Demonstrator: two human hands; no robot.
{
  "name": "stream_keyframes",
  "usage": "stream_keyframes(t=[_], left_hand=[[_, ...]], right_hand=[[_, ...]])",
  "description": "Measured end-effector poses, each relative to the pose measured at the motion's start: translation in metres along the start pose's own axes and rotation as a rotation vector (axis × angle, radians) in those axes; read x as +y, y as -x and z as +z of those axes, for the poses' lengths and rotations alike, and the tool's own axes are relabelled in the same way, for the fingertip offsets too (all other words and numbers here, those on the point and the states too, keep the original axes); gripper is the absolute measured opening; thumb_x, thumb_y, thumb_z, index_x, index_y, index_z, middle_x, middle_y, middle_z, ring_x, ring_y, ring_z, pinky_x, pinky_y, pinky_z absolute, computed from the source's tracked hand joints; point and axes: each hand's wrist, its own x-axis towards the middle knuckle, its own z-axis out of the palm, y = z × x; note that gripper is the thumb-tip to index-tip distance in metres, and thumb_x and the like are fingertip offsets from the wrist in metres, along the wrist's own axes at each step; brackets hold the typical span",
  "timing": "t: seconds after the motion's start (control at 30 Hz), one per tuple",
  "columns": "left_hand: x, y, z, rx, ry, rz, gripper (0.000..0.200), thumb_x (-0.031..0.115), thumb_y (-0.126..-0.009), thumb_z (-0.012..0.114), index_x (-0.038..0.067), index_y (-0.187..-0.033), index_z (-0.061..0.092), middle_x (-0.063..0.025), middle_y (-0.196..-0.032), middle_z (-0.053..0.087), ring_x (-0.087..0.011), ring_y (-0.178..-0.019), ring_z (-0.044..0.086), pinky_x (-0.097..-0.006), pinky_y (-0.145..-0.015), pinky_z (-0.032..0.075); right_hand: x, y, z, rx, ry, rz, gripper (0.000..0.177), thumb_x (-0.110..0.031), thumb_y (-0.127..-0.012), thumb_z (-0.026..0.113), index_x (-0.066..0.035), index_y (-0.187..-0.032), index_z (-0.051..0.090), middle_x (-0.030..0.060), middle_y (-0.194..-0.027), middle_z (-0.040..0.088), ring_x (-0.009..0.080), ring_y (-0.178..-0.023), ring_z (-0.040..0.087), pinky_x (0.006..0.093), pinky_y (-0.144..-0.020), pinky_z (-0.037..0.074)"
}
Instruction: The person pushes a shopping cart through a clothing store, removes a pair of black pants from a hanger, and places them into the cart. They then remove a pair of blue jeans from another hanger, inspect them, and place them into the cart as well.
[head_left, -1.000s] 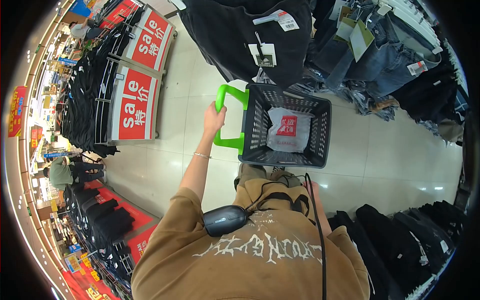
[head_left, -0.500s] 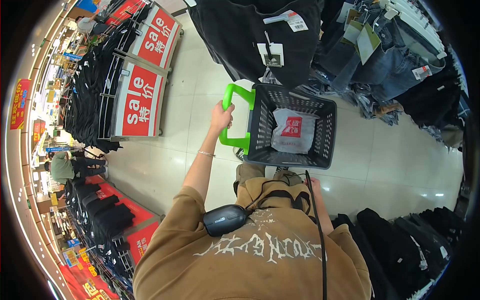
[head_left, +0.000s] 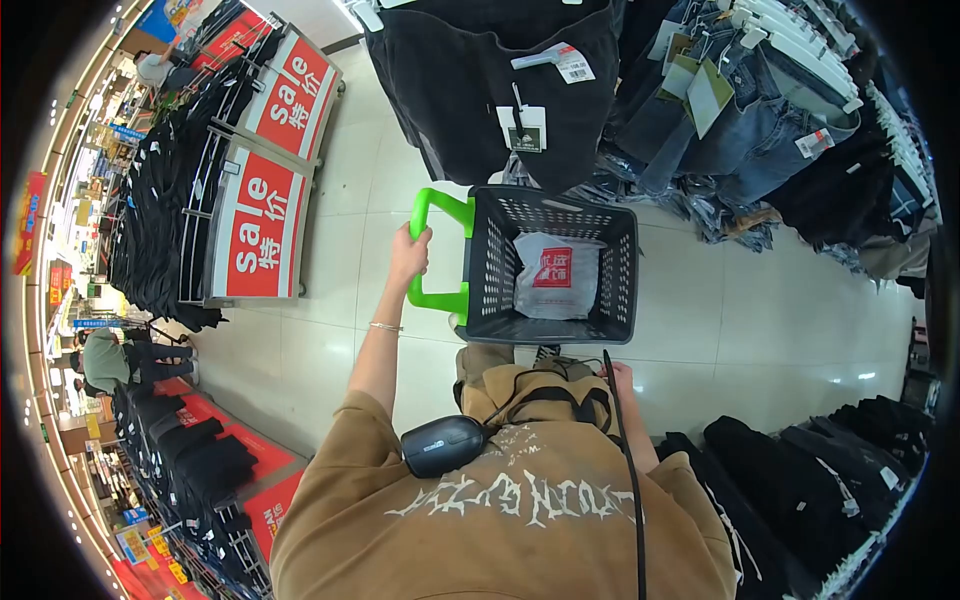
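My left hand (head_left: 408, 258) is wrapped round the bright green handle (head_left: 440, 297) of a dark grey perforated shopping basket (head_left: 620, 270). Inside the basket lies a whitish plastic bag (head_left: 530, 300) with a red printed square. Down by my right hip is my right hand (head_left: 621, 378), partly behind a black cord (head_left: 630, 465). Its fingers are too small and covered to make out. Just beyond the basket hang black trousers (head_left: 480, 90) with a paper tag and a price sticker.
Several jeans (head_left: 750, 150) hang at the upper right, and dark clothes (head_left: 790, 480) at the lower right. Along the left stand clothes racks with red sale signs (head_left: 262, 225). A person in a green top (head_left: 105, 362) is at the far left. Pale floor tiles (head_left: 680, 300) run between the racks.
The racks and hanging clothes have shifted left and slightly down in view. My left hand keeps its hold on the handle, and the basket appears a little further left and lower.
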Motion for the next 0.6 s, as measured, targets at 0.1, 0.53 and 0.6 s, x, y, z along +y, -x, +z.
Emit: stream_keyframes(t=[0.1, 0.53, 0.6], left_hand=[[-0.007, -0.004, -0.011, 0.013, 0.025, 0.01, 0.015, 0.015, -0.083, 0.054, 0.001, -0.085, 0.049, -0.0008, -0.049, 0.042, -0.0108, -0.034, 0.041, -0.0284, -0.03, 0.034], [-0.009, -0.01, -0.055, 0.042, 0.052, -0.031, 0.016, 0.014, -0.083, 0.054, 0.001, -0.081, 0.047, 0.0006, -0.048, 0.039, -0.0097, -0.034, 0.04, -0.0273, -0.03, 0.034], [-0.008, -0.016, -0.06, 0.041, 0.033, -0.011, 0.015, 0.014, -0.082, 0.054, 0.001, -0.08, 0.047, 0.0007, -0.048, 0.039, -0.0095, -0.034, 0.04, -0.0274, -0.03, 0.034]], right_hand=[[0.004, 0.0, 0.0, -0.019, -0.028, -0.019, 0.024, -0.017, -0.081, 0.057, 0.004, -0.089, 0.062, 0.0097, -0.069, 0.064, 0.0129, -0.057, 0.055, 0.0261, -0.053, 0.044], [-0.014, 0.009, 0.025, 0.015, -0.05, 0.076, 0.014, -0.011, -0.08, 0.063, 0.002, -0.084, 0.061, 0.0107, -0.067, 0.063, 0.0142, -0.052, 0.056, 0.0242, -0.046, 0.043], [-0.022, 0.011, 0.032, 0.027, -0.027, 0.086, 0.014, -0.011, -0.08, 0.063, 0.002, -0.084, 0.06, 0.0108, -0.068, 0.063, 0.014, -0.052, 0.056, 0.0241, -0.045, 0.043]])
